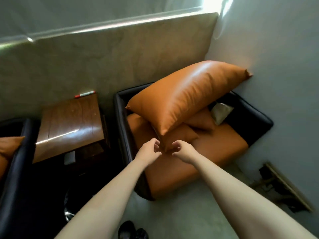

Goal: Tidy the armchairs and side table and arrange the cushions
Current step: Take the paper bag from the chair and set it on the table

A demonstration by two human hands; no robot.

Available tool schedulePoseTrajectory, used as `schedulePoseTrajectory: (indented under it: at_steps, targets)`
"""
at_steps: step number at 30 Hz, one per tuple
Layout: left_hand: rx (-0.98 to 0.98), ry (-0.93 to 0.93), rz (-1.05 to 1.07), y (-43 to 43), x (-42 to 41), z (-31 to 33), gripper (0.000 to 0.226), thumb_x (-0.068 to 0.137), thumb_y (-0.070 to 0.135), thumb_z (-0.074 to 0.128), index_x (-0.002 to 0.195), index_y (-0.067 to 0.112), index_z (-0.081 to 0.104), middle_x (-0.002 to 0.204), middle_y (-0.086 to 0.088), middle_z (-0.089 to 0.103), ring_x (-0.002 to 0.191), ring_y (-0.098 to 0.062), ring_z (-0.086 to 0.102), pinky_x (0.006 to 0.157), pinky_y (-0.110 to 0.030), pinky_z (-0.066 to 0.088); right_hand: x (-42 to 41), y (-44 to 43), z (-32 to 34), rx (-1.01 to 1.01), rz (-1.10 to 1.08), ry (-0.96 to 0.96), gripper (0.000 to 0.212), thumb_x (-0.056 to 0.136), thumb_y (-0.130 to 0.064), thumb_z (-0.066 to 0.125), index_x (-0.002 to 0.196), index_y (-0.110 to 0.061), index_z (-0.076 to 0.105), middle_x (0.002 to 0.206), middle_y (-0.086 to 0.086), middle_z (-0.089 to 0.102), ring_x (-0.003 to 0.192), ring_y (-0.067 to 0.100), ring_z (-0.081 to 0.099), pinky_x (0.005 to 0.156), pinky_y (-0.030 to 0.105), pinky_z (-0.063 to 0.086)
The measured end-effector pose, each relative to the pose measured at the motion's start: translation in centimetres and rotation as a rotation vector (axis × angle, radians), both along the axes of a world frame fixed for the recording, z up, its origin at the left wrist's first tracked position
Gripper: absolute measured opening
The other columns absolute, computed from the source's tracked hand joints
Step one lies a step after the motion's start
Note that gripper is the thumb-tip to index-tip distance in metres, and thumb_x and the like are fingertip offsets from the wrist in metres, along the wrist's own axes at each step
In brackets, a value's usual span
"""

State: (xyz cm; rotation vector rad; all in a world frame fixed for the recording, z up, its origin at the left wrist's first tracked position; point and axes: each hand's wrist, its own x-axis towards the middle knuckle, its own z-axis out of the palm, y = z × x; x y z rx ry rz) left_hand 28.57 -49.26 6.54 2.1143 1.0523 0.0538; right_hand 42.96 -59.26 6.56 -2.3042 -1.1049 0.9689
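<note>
**A:** Where do we have our hands?

**B:** Over the front of the black-framed armchair (120, 107) with the orange seat. Our left hand (149, 149) and right hand (181, 152) sit close together at the near corner of a small orange leather cushion (179, 137) lying on that armchair's seat.

**A:** Are we holding it?

**B:** The fingers (156, 143) of both hands are half curled beside that corner. We cannot tell whether they pinch it or only frame it, because the contact is hidden.

**A:** Why start there?

**B:** We judge it the loosest piece. The big plump orange leather cushion (186, 95) leans across the armchair's back and rests on the small cushion, so the heap is best unpicked from the armchair's front.

**A:** Anything else?

**B:** A pale beige cushion (221, 112) is wedged in the armchair's far right corner. The glossy brown wooden counter (72, 121) just left of the armchair carries a red-and-white marker pen (85, 94).
</note>
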Motion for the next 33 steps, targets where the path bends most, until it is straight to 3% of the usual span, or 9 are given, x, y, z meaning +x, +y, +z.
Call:
schedulePoseTrajectory:
  at_steps: [11,18,25,33]
  targets:
    - [0.053,-0.058,-0.267,-1.5,12.6,4.0,0.038,0.086,0.024,0.068,0.12,0.017,0.054,0.113,-0.001,0.062,0.098,-0.016,0.06,0.091,-0.031,0.05,9.7,-5.0,4.2,0.048,-0.27,-0.043,0.052,0.085,-0.019,0.069,0.134,-0.016,0.052,0.137,0.005,0.054,0.124,0.021,0.052,0.102,0.03,0.043]
    - [0.058,-0.046,-0.383,-0.1,16.4,3.9,0.038,0.086,0.023,0.067,0.121,0.019,0.053,0.113,-0.001,0.062,0.1,-0.016,0.06,0.092,-0.035,0.051,13.3,-4.2,4.4,0.094,-0.441,-0.019,0.051,0.084,-0.015,0.071,0.131,-0.012,0.054,0.133,0.009,0.057,0.122,0.022,0.054,0.099,0.028,0.042]
    - [0.08,0.015,-0.423,0.7,20.9,3.3,0.04,0.084,0.024,0.068,0.121,0.02,0.053,0.111,0.001,0.061,0.101,-0.018,0.06,0.09,-0.037,0.052,16.7,-3.9,4.0,0.143,-0.448,0.016,0.049,0.084,-0.015,0.071,0.131,-0.014,0.054,0.133,0.007,0.057,0.122,0.02,0.053,0.099,0.026,0.041]
    - [0.094,0.036,-0.447,-2.3,30.2,2.6,0.033,0.085,0.021,0.068,0.116,0.018,0.056,0.109,0.001,0.061,0.101,-0.018,0.06,0.09,-0.034,0.05,26.6,-7.5,3.0,0.126,-0.494,0.027,0.047,0.083,-0.017,0.073,0.127,-0.012,0.057,0.129,0.008,0.059,0.118,0.022,0.055,0.1,0.03,0.044]
